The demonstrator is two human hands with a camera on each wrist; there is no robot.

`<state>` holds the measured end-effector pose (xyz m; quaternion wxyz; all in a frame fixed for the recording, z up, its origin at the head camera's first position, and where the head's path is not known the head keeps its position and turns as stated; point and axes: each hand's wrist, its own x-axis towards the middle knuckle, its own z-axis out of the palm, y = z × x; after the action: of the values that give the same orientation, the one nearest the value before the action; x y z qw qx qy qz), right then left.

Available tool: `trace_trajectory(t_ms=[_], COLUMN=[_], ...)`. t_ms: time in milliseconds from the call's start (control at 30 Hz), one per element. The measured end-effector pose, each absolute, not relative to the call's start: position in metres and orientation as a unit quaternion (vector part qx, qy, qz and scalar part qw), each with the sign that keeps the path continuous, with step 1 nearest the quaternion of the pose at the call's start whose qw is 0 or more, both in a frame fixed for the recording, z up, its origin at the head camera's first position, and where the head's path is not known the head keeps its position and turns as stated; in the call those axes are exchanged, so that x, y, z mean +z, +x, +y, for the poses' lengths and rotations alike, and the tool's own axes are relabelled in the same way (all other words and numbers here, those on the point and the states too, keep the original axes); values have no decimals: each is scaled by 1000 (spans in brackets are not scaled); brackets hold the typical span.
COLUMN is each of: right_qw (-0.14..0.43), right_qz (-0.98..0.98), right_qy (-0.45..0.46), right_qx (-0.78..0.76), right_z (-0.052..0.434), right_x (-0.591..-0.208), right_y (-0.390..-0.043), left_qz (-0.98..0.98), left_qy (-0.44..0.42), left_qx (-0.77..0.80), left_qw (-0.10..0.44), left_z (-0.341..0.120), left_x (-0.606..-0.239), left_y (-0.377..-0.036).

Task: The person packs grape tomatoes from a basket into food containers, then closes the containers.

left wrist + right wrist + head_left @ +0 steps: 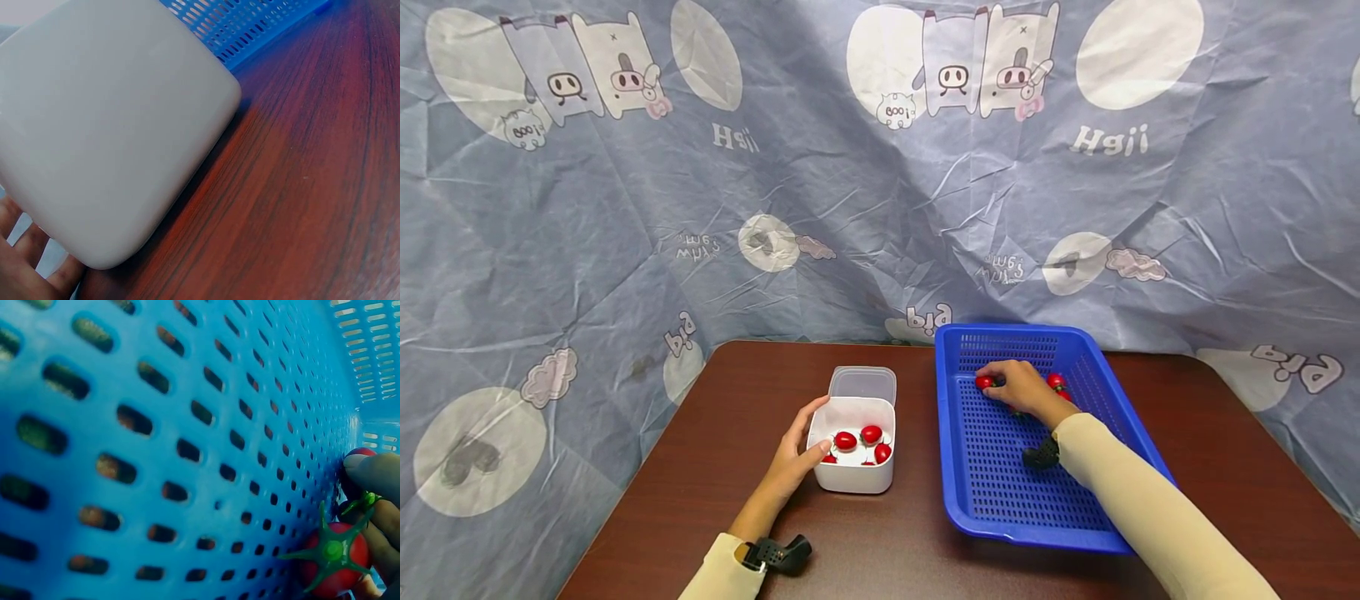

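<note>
In blue basket (950, 467), right hand (1021, 390) has grip nearly closed, pinching red tomato (982, 382); left hand (792, 454) has grip round side of white box (853, 478) on tabletop (722, 433); hard squeeze could split tomato, loose pinch could drop it

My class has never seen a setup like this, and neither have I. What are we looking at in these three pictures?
There is no machine here: a person works with two bare hands. The widest picture comes from a camera worn on the head, looking forward and down. The other two come from small black cameras worn on the wrists, each showing one hand's work close up. On the brown wood-grain table stand a white, square plastic container with small, glossy red tomatoes inside and a blue, rectangular plastic basket holding more. A translucent plastic piece shows just behind the container. The left hand grips the container's side; the right hand, inside the basket, pinches one small tomato.
</note>
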<state>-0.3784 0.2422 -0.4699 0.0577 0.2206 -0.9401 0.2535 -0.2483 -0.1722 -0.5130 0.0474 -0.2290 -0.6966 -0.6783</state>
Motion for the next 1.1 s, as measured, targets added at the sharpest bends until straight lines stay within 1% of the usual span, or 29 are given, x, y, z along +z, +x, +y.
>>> trace_trajectory(t_ms=[233, 567, 733, 933, 1100], right_qw=[48, 33, 44, 72, 78], right_qz=[-943, -940, -938, -932, -931], right_qy=[223, 218, 220, 222, 220], right_qx=[243, 259, 266, 277, 280], right_z=[240, 240, 239, 239, 236], right_x=[-468, -462, -457, -450, -444], right_y=[-377, -379, -378, -379, -377], left_qz=[-696, -687, -687, -688, -689], left_qy=[-226, -242, -233, -228, -229], left_qx=[-680, -684, -687, -688, -687], left_qw=[43, 47, 41, 40, 43], left_z=[-172, -173, -172, -172, -172], left_x=[-514, -514, -514, -514, -514], left_y=[-248, -250, -249, -248, -249])
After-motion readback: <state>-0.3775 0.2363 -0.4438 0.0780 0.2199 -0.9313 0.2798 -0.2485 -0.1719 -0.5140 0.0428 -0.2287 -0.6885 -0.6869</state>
